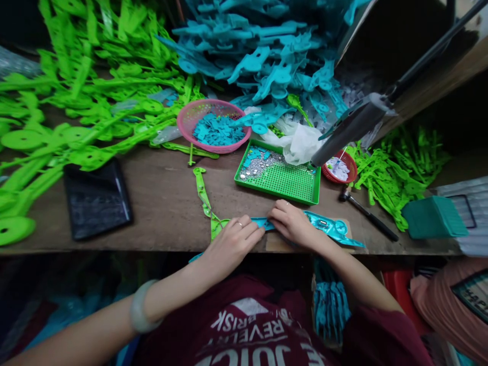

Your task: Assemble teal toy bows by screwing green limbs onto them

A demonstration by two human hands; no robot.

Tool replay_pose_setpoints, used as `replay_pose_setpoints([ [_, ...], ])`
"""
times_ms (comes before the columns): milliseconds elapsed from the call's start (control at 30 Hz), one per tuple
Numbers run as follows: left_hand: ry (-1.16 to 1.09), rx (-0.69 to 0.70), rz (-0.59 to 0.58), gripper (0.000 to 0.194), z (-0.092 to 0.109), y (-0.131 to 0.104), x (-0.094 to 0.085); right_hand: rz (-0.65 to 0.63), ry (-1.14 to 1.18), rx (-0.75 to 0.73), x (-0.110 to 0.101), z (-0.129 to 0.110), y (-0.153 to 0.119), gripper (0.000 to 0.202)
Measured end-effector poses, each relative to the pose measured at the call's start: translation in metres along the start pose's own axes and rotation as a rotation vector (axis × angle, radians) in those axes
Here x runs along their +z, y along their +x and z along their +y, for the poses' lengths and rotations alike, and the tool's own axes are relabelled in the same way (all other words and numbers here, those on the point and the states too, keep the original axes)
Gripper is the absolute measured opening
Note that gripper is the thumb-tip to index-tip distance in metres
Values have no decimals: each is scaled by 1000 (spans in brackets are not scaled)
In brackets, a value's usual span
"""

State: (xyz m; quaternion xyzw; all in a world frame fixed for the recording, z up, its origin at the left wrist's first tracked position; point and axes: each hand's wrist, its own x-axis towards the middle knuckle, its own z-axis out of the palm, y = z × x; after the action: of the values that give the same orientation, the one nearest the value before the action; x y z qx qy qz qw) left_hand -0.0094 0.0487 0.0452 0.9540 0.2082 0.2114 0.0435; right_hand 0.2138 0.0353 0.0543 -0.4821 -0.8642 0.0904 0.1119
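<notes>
A long blue plastic part [331, 227] lies along the table's front edge, its inner side facing up at the right end, where a small metal piece shows. My left hand [234, 243] has its fingers closed on the part's left stretch. Close beside it, my right hand [290, 223] pinches the same part near its middle; the fingertips hide what is between them. A bright green plastic part [204, 193] with a thin metal rod on it stands out beyond my left hand, and its lower end is partly covered by that hand.
Behind are heaps of green parts [91, 96] and blue parts [263, 56]. A pink basket [183, 119], green tray [293, 190], red basket [353, 175], hammer [371, 216], black tablet-like slab [97, 203] and teal bin [434, 217] surround the work area. A grey powered screwdriver [348, 127] hangs at right.
</notes>
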Motion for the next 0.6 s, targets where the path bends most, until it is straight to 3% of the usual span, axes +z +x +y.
replay_pose_setpoints([
  [200,14,-110,-66,23,9,-4,4,53,-13,23,8,-1,-2,19],
  [400,-168,-197,3,16,4,-5,11,58,19,-14,7,1,-4,20],
  [600,-89,-150,-110,12,3,-1,6,39,37,20,4,-3,-4,19],
])
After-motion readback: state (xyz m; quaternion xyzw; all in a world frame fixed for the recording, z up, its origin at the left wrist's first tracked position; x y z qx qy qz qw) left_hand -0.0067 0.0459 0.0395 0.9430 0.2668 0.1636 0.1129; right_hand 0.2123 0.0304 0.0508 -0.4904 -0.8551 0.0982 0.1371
